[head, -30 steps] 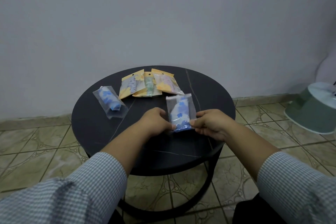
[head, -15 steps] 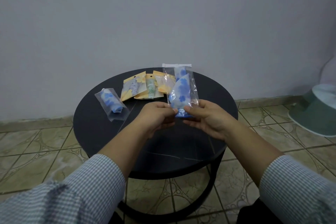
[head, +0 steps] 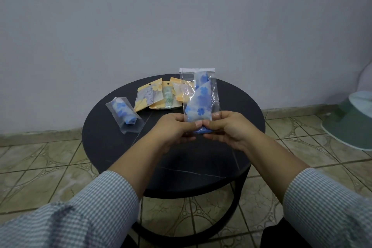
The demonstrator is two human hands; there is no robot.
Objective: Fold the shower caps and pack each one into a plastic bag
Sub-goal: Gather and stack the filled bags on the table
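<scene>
Holding a clear plastic bag [head: 198, 94] upright above the round black counter [head: 237, 104], both hands pinch its lower end between thumbs and fingers. The left hand [head: 174, 129] grips the bag's lower left corner, and the right hand [head: 227, 127] grips the lower right, with the 2 thumbs nearly touching at the middle. Inside the bag sits a folded shower cap [head: 200, 104], white with blue flowers, filling most of the bag's length; a bit of solid blue shows at the bottom between the fingers. The bag's top edge, a pale strip, stands open-ended against the grey wall [head: 181, 16].

On the counter behind, 3 yellow-trimmed packets [head: 161, 94] lie fanned and overlapping, the rightmost partly seen through the held bag. To their left, apart from them, lies 1 packed bag [head: 125, 115] with a rolled blue-flowered cap inside, flat on the counter at a slant.

Checked sleeves [head: 112, 193] cover both forearms up to mid-arm. A pale green tub [head: 350, 121] rests tilted on the tiled floor [head: 40, 163] at the right edge.
</scene>
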